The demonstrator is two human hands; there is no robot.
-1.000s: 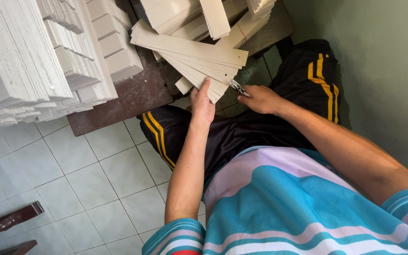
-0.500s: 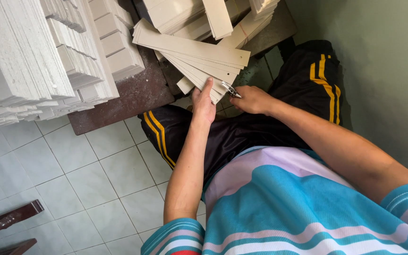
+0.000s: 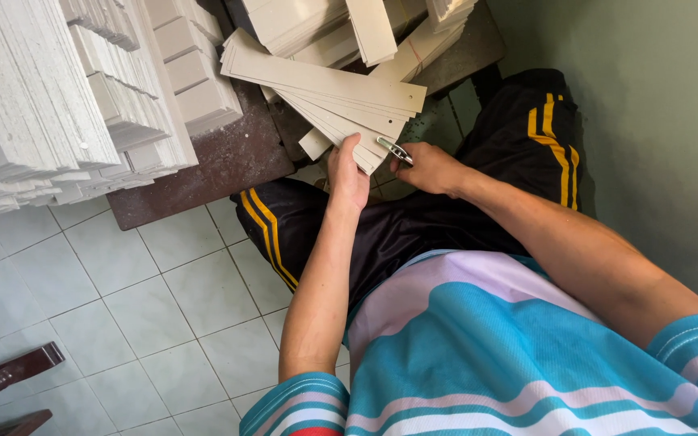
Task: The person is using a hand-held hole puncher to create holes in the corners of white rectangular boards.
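I see my left hand (image 3: 347, 173) wrapped around the near end of a fanned bundle of cream strips (image 3: 325, 93), thumb on top and fingers underneath, so the bundle is gripped firmly. The strips are long, flat and narrow, spreading away from that hand up and to the left, their far ends lying over the dark desk (image 3: 228, 161). My right hand (image 3: 430, 168) sits just beside the left, closed around a small metal tool (image 3: 394, 149) whose shiny tip points at the edge of the bundle close to my left thumb. Whether the tip actually touches the strips I cannot tell.

Beyond both hands, more loose cream strips (image 3: 373, 28) are heaped on the desk. Further off to the left of my left hand stand tall white stacks (image 3: 50, 97) of the same kind of pieces, packed tight in rows. Beneath my forearms are my knees in black trousers with yellow stripes (image 3: 268, 234), and nearer to me my blue and white striped shirt (image 3: 510, 355). Below and left of my left arm the floor is pale tile (image 3: 123, 307), with a dark wooden piece (image 3: 10, 375) at its near corner. A green wall (image 3: 656, 121) rises to the right of my right arm.
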